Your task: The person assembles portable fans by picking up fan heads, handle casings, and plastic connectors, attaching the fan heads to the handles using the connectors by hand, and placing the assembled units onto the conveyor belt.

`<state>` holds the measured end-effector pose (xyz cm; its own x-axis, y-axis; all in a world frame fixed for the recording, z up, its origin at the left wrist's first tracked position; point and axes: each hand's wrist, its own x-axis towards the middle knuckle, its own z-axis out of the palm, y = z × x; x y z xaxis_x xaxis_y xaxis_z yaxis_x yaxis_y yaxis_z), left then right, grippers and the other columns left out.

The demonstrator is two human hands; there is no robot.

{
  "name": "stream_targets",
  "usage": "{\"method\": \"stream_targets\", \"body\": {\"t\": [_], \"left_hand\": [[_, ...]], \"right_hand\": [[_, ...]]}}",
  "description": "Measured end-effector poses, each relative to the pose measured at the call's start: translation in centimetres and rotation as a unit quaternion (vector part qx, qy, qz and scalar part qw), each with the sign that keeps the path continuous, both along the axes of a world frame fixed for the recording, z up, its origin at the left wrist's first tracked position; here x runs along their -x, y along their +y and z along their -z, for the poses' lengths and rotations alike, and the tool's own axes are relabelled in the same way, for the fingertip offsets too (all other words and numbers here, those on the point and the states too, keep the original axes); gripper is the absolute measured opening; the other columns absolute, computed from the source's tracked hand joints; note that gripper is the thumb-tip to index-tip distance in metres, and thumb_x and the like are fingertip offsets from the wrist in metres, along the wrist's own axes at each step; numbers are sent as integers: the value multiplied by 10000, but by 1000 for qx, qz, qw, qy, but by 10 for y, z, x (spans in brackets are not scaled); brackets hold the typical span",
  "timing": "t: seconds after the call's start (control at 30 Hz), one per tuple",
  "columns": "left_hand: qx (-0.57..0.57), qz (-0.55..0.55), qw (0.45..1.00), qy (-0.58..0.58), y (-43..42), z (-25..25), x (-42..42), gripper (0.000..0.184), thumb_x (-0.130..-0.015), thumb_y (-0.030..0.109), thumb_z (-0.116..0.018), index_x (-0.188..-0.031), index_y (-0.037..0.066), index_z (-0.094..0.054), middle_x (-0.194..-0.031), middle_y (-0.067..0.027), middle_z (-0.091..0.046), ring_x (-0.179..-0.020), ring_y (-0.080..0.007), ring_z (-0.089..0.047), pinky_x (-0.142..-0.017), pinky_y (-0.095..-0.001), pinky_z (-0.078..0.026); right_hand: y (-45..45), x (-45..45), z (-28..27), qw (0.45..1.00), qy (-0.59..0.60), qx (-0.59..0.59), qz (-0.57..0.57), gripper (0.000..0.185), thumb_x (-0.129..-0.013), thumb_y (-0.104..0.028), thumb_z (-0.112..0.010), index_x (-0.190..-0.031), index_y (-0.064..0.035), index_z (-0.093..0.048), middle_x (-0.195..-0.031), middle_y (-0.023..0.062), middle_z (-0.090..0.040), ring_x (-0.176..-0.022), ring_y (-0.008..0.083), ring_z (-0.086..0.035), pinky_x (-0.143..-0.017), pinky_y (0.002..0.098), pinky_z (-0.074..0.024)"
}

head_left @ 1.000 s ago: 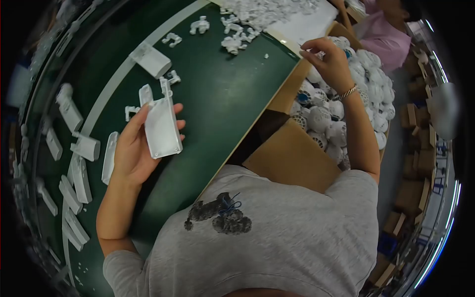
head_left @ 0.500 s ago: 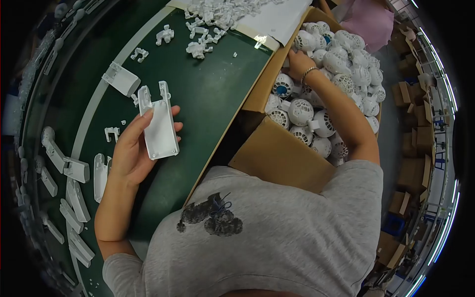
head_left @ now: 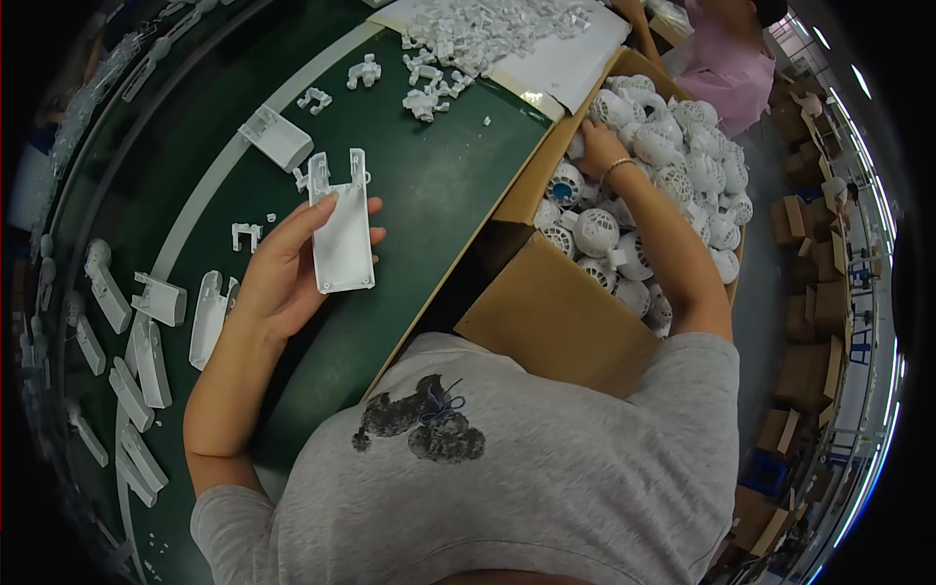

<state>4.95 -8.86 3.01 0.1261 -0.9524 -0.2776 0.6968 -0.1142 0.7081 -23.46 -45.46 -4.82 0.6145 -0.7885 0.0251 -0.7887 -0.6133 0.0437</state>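
Observation:
My left hand (head_left: 292, 258) is closed around a white plastic handle shell (head_left: 343, 244), its hollow inner face up and its two prongs pointing away from me. The thumb presses on the shell near the prongs, and fingertips show past its right edge. My right hand (head_left: 603, 151) reaches into a cardboard box (head_left: 556, 312) piled with white round fan heads (head_left: 596, 232). Its fingers curl down by the box's left wall against a white piece, mostly hidden. One fan head with a blue centre (head_left: 565, 185) lies just below that hand.
More white handle shells (head_left: 278, 138) lie on the green table (head_left: 419, 195), several at the left. Small white brackets (head_left: 487, 34) are heaped on a white sheet at the far end. A person in pink (head_left: 726, 73) is beyond the box. Cardboard cartons (head_left: 809, 361) line the right side.
The whole view has shifted slightly, showing more of the person in pink. My left hand still holds the handle shell. My right hand stays in the box, with a white piece now showing by its fingers.

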Motion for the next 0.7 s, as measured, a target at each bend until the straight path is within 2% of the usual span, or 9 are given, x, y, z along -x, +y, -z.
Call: {"method": "stream_targets", "body": {"t": [0.13,0.23,0.27,0.3,0.37,0.47,0.57,0.67,0.7], "left_hand": [[16,-22,1000,8,8,-1,-12,432,-934,299,-409,-1235,-10,-430,-1173,-166,-536,-937,-256,-598,-777,-379,-515],[17,-30,999,-1,11,0,-20,431,-939,313,-397,-1245,11,-426,-1152,-164,-545,-928,-255,-598,-770,-380,-516],[21,-31,999,0,11,-1,-21,412,-935,306,-413,-1226,15,-444,-1131,-155,-554,-930,-252,-596,-787,-367,-505],[22,-29,999,1,10,-1,-21,394,-930,299,-429,-1206,19,-461,-1109,-146,-563,-932,-249,-594,-804,-354,-495],[23,-19,1000,5,9,-2,-19,378,-926,292,-445,-1192,25,-475,-1091,-137,-569,-936,-245,-590,-822,-341,-483],[30,-3,999,11,10,-1,-17,385,-923,277,-457,-1219,32,-453,-1115,-135,-555,-953,-242,-582,-828,-338,-480],[32,8,999,23,17,0,-15,378,-905,244,-498,-1217,36,-456,-1093,-118,-556,-961,-237,-577,-822,-344,-484],[10,6,1000,15,27,1,-15,370,-891,230,-529,-1189,23,-457,-1067,-115,-557,-937,-240,-590,-748,-361,-520],[2,14,1000,7,31,3,-16,392,-902,236,-501,-1225,27,-428,-1112,-142,-540,-957,-257,-585,-752,-403,-523]], "right_hand": [[26,3,-45,996,-84,13,4,660,-552,-244,-749,-1122,-39,-486,-1043,225,-559,-943,377,-563,-811,407,-473],[53,7,-101,964,-256,-76,13,603,-643,-270,-705,-1157,-50,-478,-1041,158,-589,-875,288,-611,-729,367,-501],[69,5,-122,932,-338,-133,-1,556,-695,-272,-672,-1166,-51,-475,-1042,131,-593,-855,250,-621,-694,342,-512],[90,-3,-143,847,-443,-294,19,447,-808,-301,-561,-1170,-54,-476,-1015,90,-589,-832,200,-620,-589,269,-502],[116,-22,-153,642,-562,-518,-64,444,-858,-358,-467,-1173,-45,-474,-1020,101,-593,-811,211,-624,-491,225,-454],[127,-54,-135,449,-489,-735,-139,523,-879,-430,-382,-1172,-6,-472,-1029,150,-591,-772,234,-625,-433,234,-418],[147,-95,-116,351,-410,-828,-152,618,-865,-431,-364,-1285,21,-345,-1150,223,-506,-742,244,-601,-425,242,-443],[182,-126,-118,395,-401,-814,-144,625,-846,-409,-387,-1329,-27,-277,-1243,227,-439,-781,243,-603,-508,263,-471],[183,-134,-114,378,-379,-822,-194,620,-837,-391,-406,-1342,-64,-258,-1304,224,-379,-844,232,-588,-555,255,-468]]}}
